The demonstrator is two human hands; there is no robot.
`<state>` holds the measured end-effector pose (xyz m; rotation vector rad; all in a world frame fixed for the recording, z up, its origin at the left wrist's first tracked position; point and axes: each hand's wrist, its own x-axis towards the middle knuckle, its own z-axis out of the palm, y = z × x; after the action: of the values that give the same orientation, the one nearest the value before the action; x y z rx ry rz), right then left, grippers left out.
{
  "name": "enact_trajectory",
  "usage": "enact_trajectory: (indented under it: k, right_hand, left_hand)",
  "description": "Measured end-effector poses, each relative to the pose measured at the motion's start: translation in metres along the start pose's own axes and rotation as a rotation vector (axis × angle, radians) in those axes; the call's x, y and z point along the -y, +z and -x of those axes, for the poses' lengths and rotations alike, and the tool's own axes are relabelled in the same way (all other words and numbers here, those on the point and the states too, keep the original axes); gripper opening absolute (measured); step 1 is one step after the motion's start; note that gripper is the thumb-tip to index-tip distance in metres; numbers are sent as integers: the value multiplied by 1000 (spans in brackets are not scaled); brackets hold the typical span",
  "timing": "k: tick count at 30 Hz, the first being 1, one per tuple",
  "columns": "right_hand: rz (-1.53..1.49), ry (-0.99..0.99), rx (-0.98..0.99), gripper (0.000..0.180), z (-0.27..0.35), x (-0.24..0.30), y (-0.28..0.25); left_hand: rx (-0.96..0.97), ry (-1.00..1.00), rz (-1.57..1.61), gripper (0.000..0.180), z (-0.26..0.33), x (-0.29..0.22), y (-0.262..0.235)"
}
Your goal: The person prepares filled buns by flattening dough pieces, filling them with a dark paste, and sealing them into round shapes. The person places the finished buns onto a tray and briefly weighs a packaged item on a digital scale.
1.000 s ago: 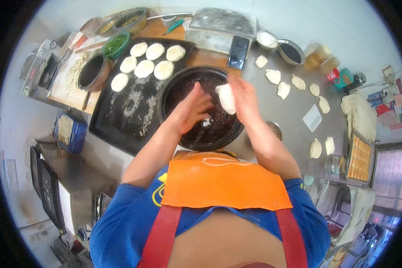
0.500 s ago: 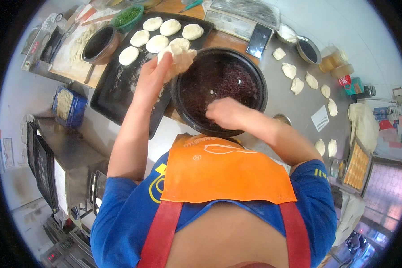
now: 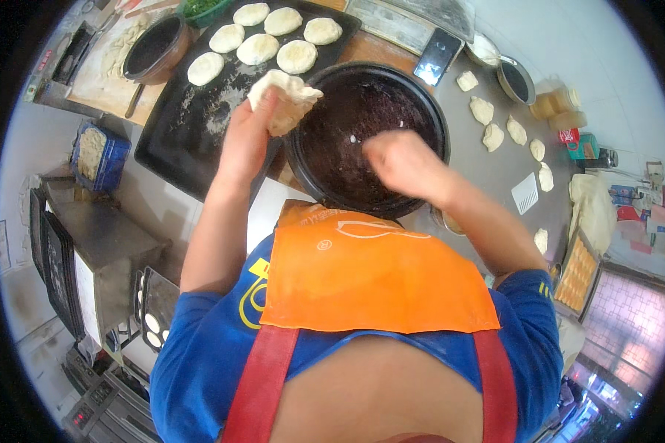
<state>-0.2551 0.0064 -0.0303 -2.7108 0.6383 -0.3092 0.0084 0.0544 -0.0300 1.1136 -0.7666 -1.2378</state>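
Left hand [image 3: 250, 133] raised over the near-left rim of the dark round bowl [image 3: 436, 111], fingers closed around a pale, floury piece of dough [image 3: 287, 100] — the dough sits on top of the hand, folded and slightly pinched, partly overhanging the bowl's edge and the black baking tray [image 3: 177, 140] beside it. Right hand [image 3: 397, 159] is down inside the bowl, over the dark filling [image 3: 347, 118]; it is blurred, fingers curled downward, and whether it grips anything cannot be told. The bowl stands on the table directly in front of the person's orange apron bib [image 3: 369, 273]. On the tray, at its far end, six flattened round dough pieces [image 3: 258, 48] lie in two loose rows, close together, some touching; the tray surface near them is dusted with flour. Left of the tray — a smaller dark bowl [image 3: 154, 46] on a floured wooden board [image 3: 100, 70]. Beyond the big bowl lies a dark phone [image 3: 437, 55], screen up. To the right, on the grey table [image 3: 495, 173], several small raw dough lumps [image 3: 482, 109] are scattered well apart from each other, with a small white scraper [image 3: 525, 193] near them.
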Motion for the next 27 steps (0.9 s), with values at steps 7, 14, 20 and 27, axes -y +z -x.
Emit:
enact_trajectory:
  k: [7,14,20,27]
  right_hand:
    - [-102,-106,-130,11,6,-13,43]
    - [-831,482,126,16,28,-17,29]
    - [-1236,831,179,21,26,-34,23]
    - [-1443,860,-34,22,35,-30,-2]
  left_hand:
    - [-29,-70,107,32,-7,0,2]
    - [-15,-250,266,30,-6,12,10]
    - [147,-284,329,43,-1,16,25]
    - [19,-322,312,50,-3,24,31]
